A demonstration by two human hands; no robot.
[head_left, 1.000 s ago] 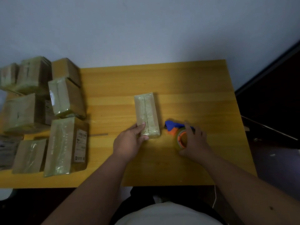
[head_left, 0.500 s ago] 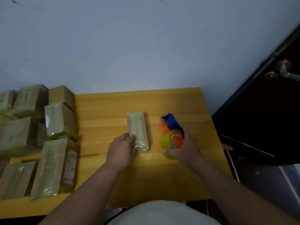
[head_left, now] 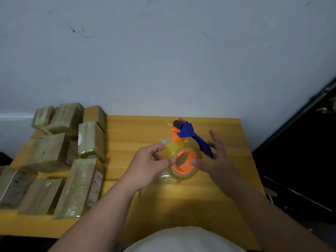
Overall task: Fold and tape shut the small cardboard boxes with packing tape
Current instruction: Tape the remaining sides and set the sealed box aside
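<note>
A tape dispenser point(head_left: 183, 161) with a yellowish tape roll, orange hub and blue handle is held up above the middle of the wooden table point(head_left: 209, 202). My left hand point(head_left: 151, 164) pinches the roll's left rim between thumb and fingers. My right hand point(head_left: 216, 160) lays its thumb on the orange hub, its fingers spread straight behind the blue handle. The small taped cardboard box point(head_left: 164, 176) lies on the table under the dispenser. Only slivers of it show.
Several tape-wrapped boxes point(head_left: 47, 151) are piled over the table's left part, one long box point(head_left: 78, 188) near the front edge. A pale wall stands behind the table. A dark door point(head_left: 309, 160) is to the right.
My right hand lifted the dispenser off the table and over the small box. My left hand left the box and took the roll. The camera tilted up.
</note>
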